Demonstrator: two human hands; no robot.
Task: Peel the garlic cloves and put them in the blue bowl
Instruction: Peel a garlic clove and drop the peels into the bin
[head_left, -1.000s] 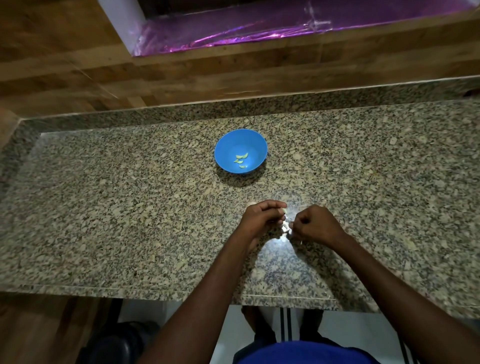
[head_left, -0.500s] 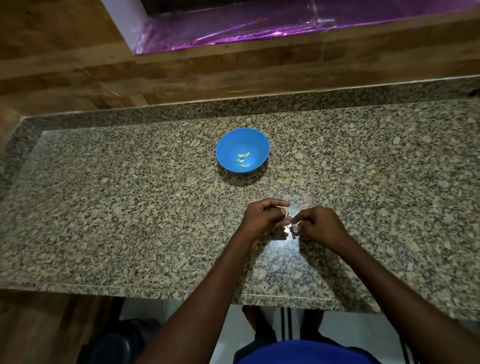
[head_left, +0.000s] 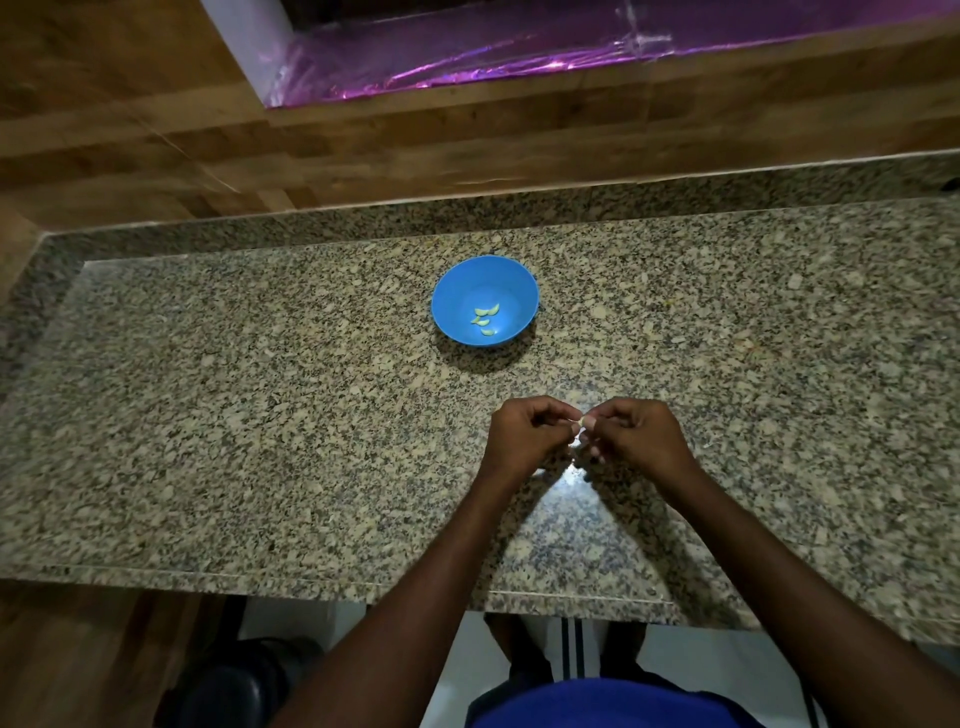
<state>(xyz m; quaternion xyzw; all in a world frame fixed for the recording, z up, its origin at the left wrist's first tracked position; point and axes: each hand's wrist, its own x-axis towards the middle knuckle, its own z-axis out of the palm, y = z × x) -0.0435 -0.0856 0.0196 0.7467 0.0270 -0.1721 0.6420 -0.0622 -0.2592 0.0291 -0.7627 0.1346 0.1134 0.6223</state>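
The small pale garlic clove (head_left: 583, 422) is now pinched higher between left hand (head_left: 524, 436) and right hand (head_left: 636, 439), six o'clock of the round blue plastic bowl (head_left: 457, 291); peeling is judged unfinished.

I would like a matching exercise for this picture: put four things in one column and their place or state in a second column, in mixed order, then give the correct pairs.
Things:
1. blue bowl
2. peeled cloves
3. garlic clove
4. purple foil

Places or states:
A. pinched between both hands
B. lying inside the bowl
C. above the wooden wall
D. standing on the granite counter

Pairs: 1-D, 2-B, 3-A, 4-C
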